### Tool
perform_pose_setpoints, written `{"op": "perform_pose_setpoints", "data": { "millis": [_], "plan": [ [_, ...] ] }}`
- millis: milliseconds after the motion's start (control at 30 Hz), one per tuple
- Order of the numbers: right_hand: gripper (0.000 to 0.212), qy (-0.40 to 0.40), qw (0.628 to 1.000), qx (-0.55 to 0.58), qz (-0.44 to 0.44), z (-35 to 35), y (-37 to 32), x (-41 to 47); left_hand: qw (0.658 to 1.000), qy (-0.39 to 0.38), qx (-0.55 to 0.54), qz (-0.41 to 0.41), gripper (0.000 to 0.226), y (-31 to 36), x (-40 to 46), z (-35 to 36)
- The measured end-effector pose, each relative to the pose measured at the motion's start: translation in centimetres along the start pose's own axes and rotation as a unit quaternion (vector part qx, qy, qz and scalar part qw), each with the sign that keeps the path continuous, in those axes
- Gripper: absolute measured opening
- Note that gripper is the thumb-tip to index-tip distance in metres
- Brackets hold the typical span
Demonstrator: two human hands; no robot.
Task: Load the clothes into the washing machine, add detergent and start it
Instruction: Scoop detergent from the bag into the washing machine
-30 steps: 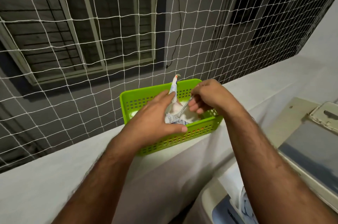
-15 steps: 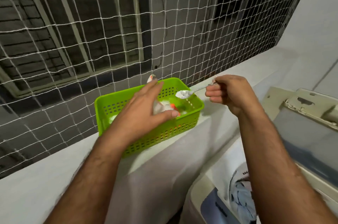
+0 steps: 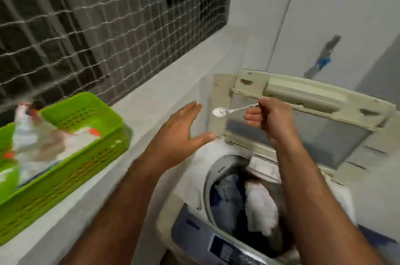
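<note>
White powder fills the spoon (image 3: 218, 111) in right hand's (image 3: 268, 118) grip; left hand (image 3: 179, 134) spread wide.

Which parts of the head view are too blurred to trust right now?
Head view: the green basket and the packet in it are smeared; the netting is soft; the spoon in the right hand and the clothes read fairly clearly.

I see right hand (image 3: 267, 118) pinching spoon (image 3: 229, 110) heaped with white powder above open washing machine (image 3: 216, 238), clothes (image 3: 244, 202) inside. Left hand (image 3: 180, 132) spread flat. Green basket (image 3: 65, 163) far left on ledge (image 3: 140, 113).
</note>
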State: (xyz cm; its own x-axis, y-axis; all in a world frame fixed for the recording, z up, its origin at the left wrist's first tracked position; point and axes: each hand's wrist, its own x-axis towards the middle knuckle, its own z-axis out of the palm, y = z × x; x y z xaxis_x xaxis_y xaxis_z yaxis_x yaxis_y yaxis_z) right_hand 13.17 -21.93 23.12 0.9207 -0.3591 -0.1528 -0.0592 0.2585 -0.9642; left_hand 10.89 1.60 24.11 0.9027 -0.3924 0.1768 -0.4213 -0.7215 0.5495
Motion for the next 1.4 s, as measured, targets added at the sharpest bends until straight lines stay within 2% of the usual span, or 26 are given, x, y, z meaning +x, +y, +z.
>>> {"op": "perform_pose_setpoints", "data": {
  "millis": [267,400,500,633,800,867,1000,1100,1233,1333,1400],
  "plan": [
    [0.019,0.167,0.984,-0.049,0.023,-13.0,7.6,2.1,0.982,-0.17,-0.07,-0.044,0.077,1.3,4.9,14.7],
    [0.021,0.212,0.974,-0.079,0.03,-16.2,11.2,2.8,0.968,-0.23,-0.078,-0.06,0.056,0.9,6.0,20.2],
    [0.024,0.237,0.96,-0.149,0.022,-17.4,14.1,3.5,0.96,-0.266,-0.059,-0.069,0.06,0.4,6.8,23.8],
    [0.026,0.22,0.928,-0.299,-0.028,-17.3,16.1,3.9,0.953,-0.293,-0.04,-0.069,0.062,0.1,7.3,26.7],
    [0.016,0.128,0.887,-0.438,-0.068,-17.0,18.9,5.0,0.934,-0.341,-0.019,-0.107,0.092,-1.4,7.6,29.6],
    [0.019,0.101,0.876,-0.461,-0.095,-17.1,19.8,5.0,0.929,-0.352,-0.013,-0.113,0.093,-1.6,7.7,30.3],
    [0.036,0.09,0.857,-0.482,-0.157,-17.1,19.7,4.3,0.931,-0.348,-0.016,-0.107,0.092,-1.9,7.6,30.9],
    [0.026,0.08,0.834,-0.515,-0.182,-17.6,19.8,3.9,0.929,-0.354,-0.023,-0.103,0.094,-2.2,7.5,31.2],
    [0.015,0.118,0.843,-0.488,-0.191,-17.1,18.3,3.3,0.935,-0.341,-0.036,-0.092,0.092,-1.9,7.3,30.1],
    [0.017,0.181,0.883,-0.399,-0.168,-15.8,16.3,2.6,0.948,-0.304,-0.057,-0.078,0.089,-1.2,6.8,27.6],
    [0.021,0.21,0.923,-0.288,-0.145,-14.4,14.9,2.2,0.96,-0.267,-0.055,-0.058,0.087,-0.8,6.5,25.3]
  ]
}}
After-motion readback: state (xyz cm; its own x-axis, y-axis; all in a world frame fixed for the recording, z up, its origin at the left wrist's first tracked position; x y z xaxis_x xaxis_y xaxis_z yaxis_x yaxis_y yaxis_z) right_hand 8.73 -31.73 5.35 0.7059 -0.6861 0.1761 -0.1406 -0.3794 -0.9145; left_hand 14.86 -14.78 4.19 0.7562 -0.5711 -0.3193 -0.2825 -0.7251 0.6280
